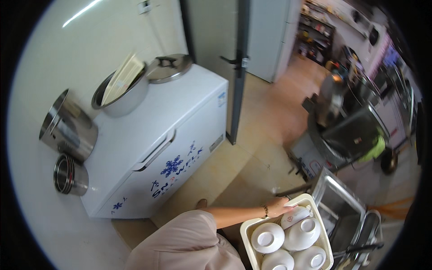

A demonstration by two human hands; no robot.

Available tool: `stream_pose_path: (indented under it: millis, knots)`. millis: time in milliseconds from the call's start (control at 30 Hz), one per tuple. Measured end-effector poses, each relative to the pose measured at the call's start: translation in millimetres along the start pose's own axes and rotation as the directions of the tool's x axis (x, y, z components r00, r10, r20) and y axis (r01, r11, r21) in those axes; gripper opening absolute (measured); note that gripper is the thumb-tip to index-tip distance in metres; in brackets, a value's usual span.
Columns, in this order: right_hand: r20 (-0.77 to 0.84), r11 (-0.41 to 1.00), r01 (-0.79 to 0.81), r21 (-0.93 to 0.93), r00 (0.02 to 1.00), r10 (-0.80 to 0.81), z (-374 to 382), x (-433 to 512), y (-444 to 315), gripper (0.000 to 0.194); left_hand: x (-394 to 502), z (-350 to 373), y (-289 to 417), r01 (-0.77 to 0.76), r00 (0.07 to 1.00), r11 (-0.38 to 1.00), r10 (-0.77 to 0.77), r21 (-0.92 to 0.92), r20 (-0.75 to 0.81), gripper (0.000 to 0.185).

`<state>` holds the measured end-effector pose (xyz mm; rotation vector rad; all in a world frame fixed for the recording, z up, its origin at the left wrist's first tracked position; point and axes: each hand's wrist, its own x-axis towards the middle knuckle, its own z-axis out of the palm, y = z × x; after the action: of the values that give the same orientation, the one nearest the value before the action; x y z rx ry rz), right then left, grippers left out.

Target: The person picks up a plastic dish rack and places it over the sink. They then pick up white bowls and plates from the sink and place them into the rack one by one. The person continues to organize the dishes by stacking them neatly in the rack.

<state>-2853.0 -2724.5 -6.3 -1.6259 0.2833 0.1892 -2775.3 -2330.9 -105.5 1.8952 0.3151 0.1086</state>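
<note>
My left hand [277,207], with a bracelet at its wrist, grips the upper left rim of a cream plastic basket [248,233]. Its fingertips reach inside, close to a white bowl with a red mark [294,216] that leans on its side. Several more white bowls fill the basket, among them an upside-down bowl [267,238] and a tilted bowl [302,233]. The basket runs out of the picture at the bottom. My right hand is out of view.
A stainless steel sink [349,192] adjoins the basket's right. Beyond stands a large bin-like container [305,152] piled with metalware. On the left, a white chest freezer [189,111] carries a steel pot [130,104], a pot lid [172,72] and a tall pot [76,131]. A door [216,50] stands behind.
</note>
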Motion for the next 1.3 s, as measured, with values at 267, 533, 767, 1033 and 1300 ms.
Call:
stream_pose_path:
  millis: [267,533,767,1033,1300]
  knots:
    - [0.318,0.935,0.153,-0.321,0.947,-0.046,232,15,-6,0.057,-118,-263,-53,0.203,0.872,0.977,-0.149,0.067,-0.467,0.042]
    - [0.891,0.998,-0.034,-0.059,0.449,0.068,527,-52,-15,0.055,-332,-448,-90,0.472,0.361,0.868,-0.35,-0.154,-0.864,0.041]
    - [0.982,0.983,0.079,-0.167,-0.073,0.173,733,-138,16,0.046,-483,-483,-127,0.318,-0.153,0.758,-0.551,-0.569,-0.82,0.034]
    - [0.937,0.961,0.133,-0.244,-0.224,0.269,819,-232,48,0.045,-560,-513,-158,0.428,-0.369,0.699,-0.444,-0.573,-0.817,0.035]
    - [0.873,0.926,0.184,-0.329,-0.315,0.373,842,-250,54,0.045,-585,-469,-127,0.229,-0.613,0.698,-0.438,-0.678,-0.658,0.054]
